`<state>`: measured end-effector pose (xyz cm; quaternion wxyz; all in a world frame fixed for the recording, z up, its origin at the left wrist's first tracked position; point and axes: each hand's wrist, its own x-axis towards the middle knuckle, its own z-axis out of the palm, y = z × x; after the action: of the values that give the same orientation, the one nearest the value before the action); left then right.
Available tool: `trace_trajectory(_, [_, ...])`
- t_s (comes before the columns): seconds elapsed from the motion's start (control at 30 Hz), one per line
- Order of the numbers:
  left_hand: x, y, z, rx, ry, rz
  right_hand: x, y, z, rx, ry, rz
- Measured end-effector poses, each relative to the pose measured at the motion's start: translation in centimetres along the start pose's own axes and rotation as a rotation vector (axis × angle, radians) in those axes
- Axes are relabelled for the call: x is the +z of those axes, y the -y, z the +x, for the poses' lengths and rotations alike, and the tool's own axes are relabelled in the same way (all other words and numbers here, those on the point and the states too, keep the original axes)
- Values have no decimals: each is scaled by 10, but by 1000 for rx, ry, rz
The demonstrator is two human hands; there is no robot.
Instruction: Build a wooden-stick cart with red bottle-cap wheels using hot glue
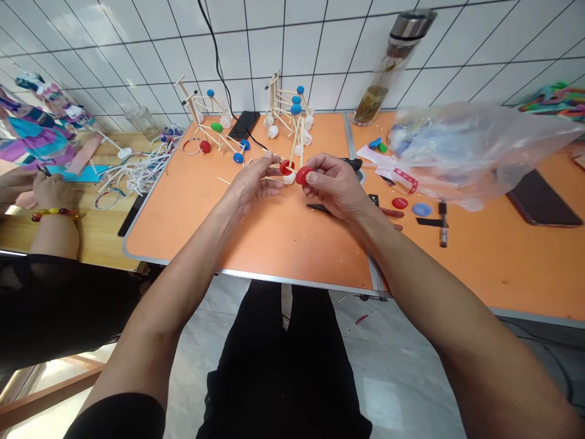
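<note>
Both hands are at a small frame of thin wooden sticks (295,143) above the orange table. My left hand (253,182) is closed around the frame's left side, beside one red disc (286,167); its grip is partly hidden. Between the thumb and fingers of my right hand (333,184) is a second red disc (302,175), at the near end of the frame. A white piece (289,178) sits between the two discs. Behind my hands stand two stick models, one with blue balls (296,100) and one with a green piece (216,127) and a red ball (205,146).
A black phone (244,125) lies between the models. At right are a glass tea bottle (384,79), a clear plastic bag (457,152), loose red (400,203) and blue discs (421,210), a marker (443,224) and another phone (543,198). A co-worker's hand (52,192) works at left.
</note>
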<state>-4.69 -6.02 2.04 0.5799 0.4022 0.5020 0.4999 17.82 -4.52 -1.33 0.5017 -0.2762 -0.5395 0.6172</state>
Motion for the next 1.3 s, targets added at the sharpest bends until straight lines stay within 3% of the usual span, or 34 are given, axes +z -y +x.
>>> trace_trajectory(0.13, [8,-1,0,-74,113,-67,0,1,0,25,16,39])
trace_trajectory(0.57, [-2,9,13,-59,171,-128,-10,-5,3,137,-4,109])
trace_trajectory(0.9, [-1,22,17,-47,83,-170,-10,-5,4,129,-49,85])
trace_trajectory(1.1, [-2,18,18,10,35,-130,-15,-11,8,67,-155,16])
trace_trajectory(1.3, [-2,21,23,92,17,-132,3,-16,-1,118,-12,-17])
